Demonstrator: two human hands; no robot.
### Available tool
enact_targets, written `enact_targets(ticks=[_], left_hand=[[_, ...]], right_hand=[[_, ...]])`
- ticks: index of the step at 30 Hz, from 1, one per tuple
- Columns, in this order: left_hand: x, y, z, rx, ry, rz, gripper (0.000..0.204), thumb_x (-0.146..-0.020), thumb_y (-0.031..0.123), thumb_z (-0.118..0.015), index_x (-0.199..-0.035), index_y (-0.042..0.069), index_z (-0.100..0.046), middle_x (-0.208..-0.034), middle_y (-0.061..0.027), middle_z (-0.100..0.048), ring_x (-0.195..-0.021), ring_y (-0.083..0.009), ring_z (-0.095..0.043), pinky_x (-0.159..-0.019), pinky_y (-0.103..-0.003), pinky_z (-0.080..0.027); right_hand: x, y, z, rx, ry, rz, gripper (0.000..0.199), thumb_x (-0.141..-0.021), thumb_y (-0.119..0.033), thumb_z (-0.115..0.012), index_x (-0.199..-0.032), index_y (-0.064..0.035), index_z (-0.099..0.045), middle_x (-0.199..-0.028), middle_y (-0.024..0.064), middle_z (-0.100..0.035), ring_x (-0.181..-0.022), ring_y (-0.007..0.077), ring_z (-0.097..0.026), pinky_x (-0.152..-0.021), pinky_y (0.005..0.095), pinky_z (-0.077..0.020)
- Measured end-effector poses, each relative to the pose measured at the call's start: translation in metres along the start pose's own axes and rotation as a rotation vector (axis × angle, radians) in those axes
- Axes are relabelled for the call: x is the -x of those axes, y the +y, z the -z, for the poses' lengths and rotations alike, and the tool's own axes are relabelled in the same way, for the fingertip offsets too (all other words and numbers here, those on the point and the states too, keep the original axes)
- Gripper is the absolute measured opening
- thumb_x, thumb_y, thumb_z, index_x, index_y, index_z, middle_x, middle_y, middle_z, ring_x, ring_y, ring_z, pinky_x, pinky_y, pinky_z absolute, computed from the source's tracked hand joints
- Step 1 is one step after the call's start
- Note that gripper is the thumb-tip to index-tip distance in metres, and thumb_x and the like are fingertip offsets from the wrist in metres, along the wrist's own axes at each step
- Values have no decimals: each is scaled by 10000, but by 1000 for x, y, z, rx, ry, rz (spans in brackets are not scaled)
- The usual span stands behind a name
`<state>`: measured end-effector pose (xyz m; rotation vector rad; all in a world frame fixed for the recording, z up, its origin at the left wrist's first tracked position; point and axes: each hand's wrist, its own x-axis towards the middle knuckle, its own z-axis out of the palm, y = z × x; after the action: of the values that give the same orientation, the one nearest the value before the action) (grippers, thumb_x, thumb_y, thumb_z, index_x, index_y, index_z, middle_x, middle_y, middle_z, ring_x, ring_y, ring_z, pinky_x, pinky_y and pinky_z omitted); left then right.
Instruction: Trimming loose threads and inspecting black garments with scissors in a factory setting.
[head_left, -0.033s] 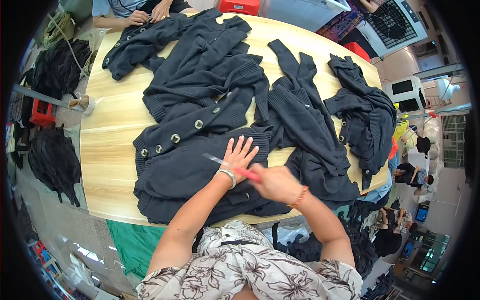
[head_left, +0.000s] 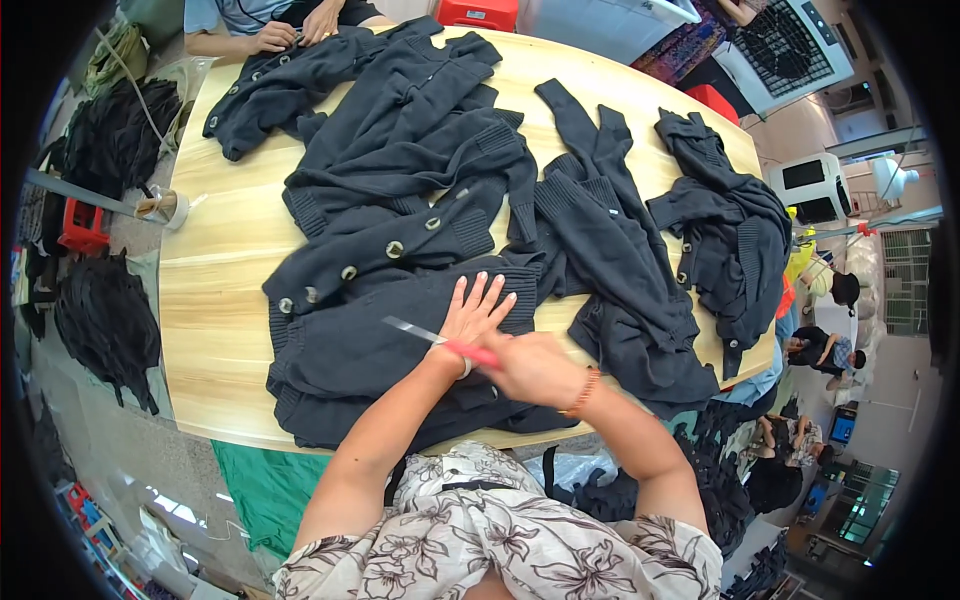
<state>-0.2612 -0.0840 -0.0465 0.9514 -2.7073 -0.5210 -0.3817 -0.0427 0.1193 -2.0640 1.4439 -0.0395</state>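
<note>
My left hand (head_left: 474, 322) lies flat with fingers spread on a dark knitted cardigan (head_left: 345, 340) near the table's front edge. Large round buttons run along the cardigan's front band. Just right of that wrist and crossing over it, my right hand (head_left: 540, 365) is closed around a red-handled tool with a thin, shiny blade (head_left: 412, 328). The blade points left above the knit; motion blurs the tool, and whether it touches the fabric I cannot tell. A bracelet circles each wrist, the left one partly covered by the tool.
More dark knitwear (head_left: 410, 120) covers the pale wooden table (head_left: 215, 300), including another cardigan (head_left: 735, 240) at the right. At the far left edge a co-worker's hands (head_left: 300, 30) handle a buttoned garment. Dark garment piles (head_left: 105, 325) lie on the floor beside a red stool (head_left: 85, 225).
My right hand has shifted slightly left, carrying the red-handled tool, so the blade reaches farther left and a little lower. My left hand stays spread in place.
</note>
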Motion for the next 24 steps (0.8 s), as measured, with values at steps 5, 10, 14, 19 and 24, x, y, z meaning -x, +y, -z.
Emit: enact_targets(ticks=[5,10,14,19,24], left_hand=[[3,-5,-9,22,-26,-8,636,-887,426,-526,-1465,190,-408,-1587,-142,-220,-1475,-374,-140,-1169,-580,-46],[6,-2,18,43,-56,54,665,-874,488,-607,-1434,166,-452,-1540,-144,-318,-1443,-373,-224,-1160,-567,-124],[0,3,16,45,-45,39,661,-876,490,-600,-1421,142,-466,-1536,-135,-327,-1447,-363,-221,-1164,-562,-122],[11,-6,26,173,-8,87,648,-828,416,-686,-1356,78,-519,-1488,-154,-392,-1416,-342,-294,-1172,-498,-186],[80,-36,86,-3,194,420,622,-798,422,-696,-1244,17,-540,-1336,-176,-521,-1272,-358,-448,-1101,-539,-265]], right_hand=[[-18,-8,-10,92,-28,118,237,-838,-216,-627,-914,8,-610,-675,200,-650,-620,344,-668,-573,441,-524],[55,68,15,217,-7,-466,250,-864,-274,-661,-975,-74,-560,-701,171,-654,-662,383,-656,-582,490,-506],[103,70,31,262,-21,-540,240,-864,-263,-653,-936,-62,-541,-719,208,-654,-703,404,-657,-637,503,-508],[62,10,37,88,-97,-366,277,-868,-270,-661,-970,-48,-530,-727,221,-630,-726,424,-632,-656,504,-482],[61,0,34,37,-108,-316,274,-873,-275,-669,-993,-62,-545,-709,184,-633,-701,390,-641,-658,477,-487]])
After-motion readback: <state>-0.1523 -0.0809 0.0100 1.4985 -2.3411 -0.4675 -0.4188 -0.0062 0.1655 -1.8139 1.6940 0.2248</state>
